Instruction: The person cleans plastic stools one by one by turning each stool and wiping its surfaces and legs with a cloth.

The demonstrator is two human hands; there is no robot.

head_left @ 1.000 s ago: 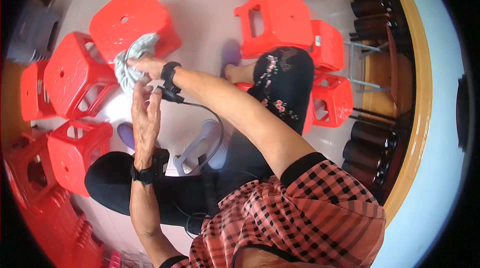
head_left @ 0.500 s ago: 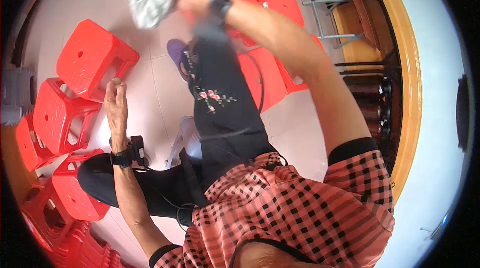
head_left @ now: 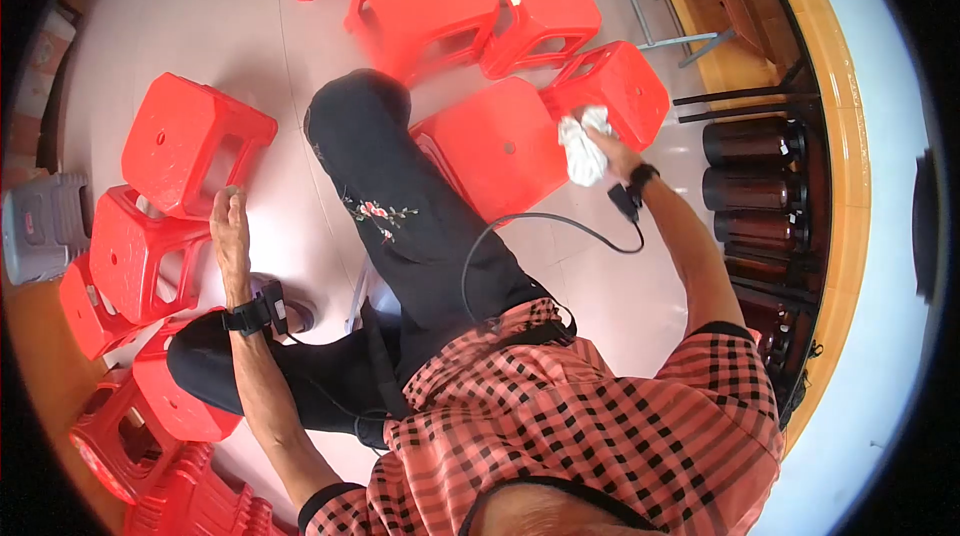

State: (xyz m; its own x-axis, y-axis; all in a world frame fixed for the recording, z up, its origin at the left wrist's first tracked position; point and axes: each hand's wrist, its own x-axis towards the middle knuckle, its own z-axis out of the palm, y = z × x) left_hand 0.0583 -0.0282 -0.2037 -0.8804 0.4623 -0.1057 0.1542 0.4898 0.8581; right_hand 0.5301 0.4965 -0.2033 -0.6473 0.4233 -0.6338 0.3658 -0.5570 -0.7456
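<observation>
My right hand (head_left: 620, 156) is closed on a crumpled white cloth (head_left: 583, 148). The cloth is at the right edge of a red plastic stool (head_left: 510, 148), in front of another red stool (head_left: 625, 96); whether it touches either seat I cannot tell. My left hand (head_left: 231, 233) hovers by my bent knee, holding nothing I can see, its fingers loosely bent and slightly apart. In view, its fingertips overlap the lower part of a red stool (head_left: 190, 141) at the left; contact cannot be made out. A black cable (head_left: 570, 223) hangs from my right wrist to my waist.
More red stools stand at the top (head_left: 425, 1) and down the left side (head_left: 135, 256). A grey plastic stool (head_left: 45, 226) is at far left. Folded metal-legged furniture (head_left: 670, 11) and dark cylinders (head_left: 750, 186) line the right wall. Pale floor tiles (head_left: 300, 186) lie between.
My right hand has swung from the upper left to the right with the white cloth. My leg has shifted left, and the view has tilted slightly. My left hand stays nearly in place.
</observation>
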